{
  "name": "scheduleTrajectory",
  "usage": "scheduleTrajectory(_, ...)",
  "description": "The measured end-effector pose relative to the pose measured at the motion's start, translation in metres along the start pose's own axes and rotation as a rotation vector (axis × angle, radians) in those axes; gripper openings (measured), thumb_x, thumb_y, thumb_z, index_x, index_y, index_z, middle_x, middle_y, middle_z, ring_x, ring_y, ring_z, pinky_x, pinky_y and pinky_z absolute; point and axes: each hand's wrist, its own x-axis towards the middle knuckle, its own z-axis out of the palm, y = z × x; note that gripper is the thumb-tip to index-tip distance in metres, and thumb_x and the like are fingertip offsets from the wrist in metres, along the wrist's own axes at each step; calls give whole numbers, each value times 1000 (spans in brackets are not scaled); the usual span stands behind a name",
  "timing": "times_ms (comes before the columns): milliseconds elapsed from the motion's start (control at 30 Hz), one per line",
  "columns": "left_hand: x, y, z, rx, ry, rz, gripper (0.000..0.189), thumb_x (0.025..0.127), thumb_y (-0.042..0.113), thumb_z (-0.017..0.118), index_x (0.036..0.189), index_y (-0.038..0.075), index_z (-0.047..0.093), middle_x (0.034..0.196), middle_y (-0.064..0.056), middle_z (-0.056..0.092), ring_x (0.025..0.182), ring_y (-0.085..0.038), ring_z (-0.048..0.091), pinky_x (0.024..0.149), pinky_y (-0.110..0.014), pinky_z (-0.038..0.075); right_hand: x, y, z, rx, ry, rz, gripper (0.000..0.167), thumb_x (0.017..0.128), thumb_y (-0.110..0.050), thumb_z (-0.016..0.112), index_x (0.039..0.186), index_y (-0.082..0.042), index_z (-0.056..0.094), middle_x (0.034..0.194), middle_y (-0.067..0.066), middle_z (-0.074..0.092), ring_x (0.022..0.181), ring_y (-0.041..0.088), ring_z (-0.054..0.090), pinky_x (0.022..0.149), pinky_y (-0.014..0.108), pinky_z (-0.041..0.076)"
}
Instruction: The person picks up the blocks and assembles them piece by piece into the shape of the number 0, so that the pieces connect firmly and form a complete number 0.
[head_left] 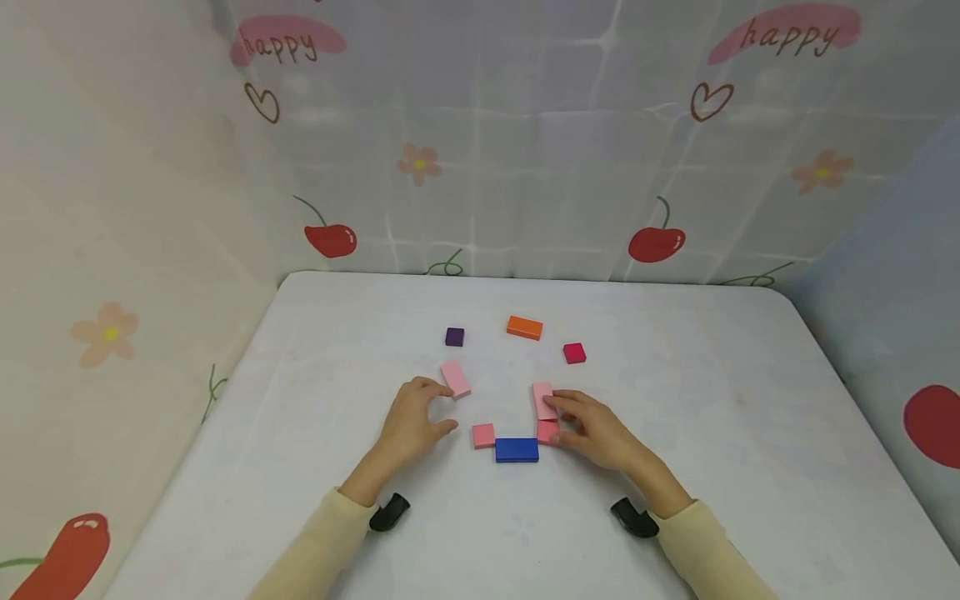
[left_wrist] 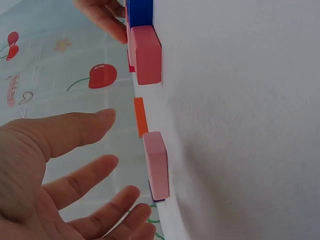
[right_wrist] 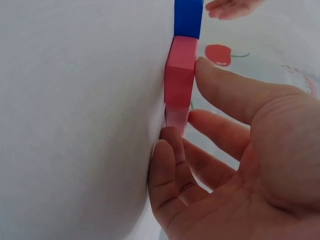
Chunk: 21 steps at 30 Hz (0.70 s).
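Twice, "happy" (head_left: pixel 291 43) is showing on the far backdrop (head_left: pixel 525 200); fingers apart, the left hand (head_left: pixel 411 417) is hovering beside the left pale-pink block (head_left: pixel 455 378), the right hand (head_left: pixel 596 429) touching the right pale-pink block (head_left: pixel 542 400).

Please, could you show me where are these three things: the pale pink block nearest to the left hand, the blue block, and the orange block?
Pale pink block (head_left: pixel 454 377): head view, on its top face.
Blue block (head_left: pixel 517 448): head view, on its top face.
Orange block (head_left: pixel 525 326): head view, on its top face.

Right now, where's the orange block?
In the head view, the orange block lies farthest back, the purple block to its left, the red block to its right.
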Motion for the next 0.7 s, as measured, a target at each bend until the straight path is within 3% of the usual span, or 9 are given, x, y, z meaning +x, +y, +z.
scheduleTrajectory(233, 6, -5, -2, -9, 54, 18, 36, 77, 12, 82, 110, 5, 71, 116, -15, 60, 110, -32, 53, 93, -47, 46, 0, -1, 0, -42, 12, 1, 57, 86, -19, 73, 140, -9, 54, 142, 17, 51, 121, 32, 51, 96, 48, 49)
scheduleTrajectory(700, 23, -12, -6, -26, 123, 3, 42, 79, 13, 80, 117, 2, 68, 117, -20, 60, 111, -36, 55, 94, -49, 46, -1, -4, 1, -129, 52, -6, 58, 84, -23, 75, 138, -12, 57, 140, 14, 55, 123, 33, 47, 94, 52, 44)
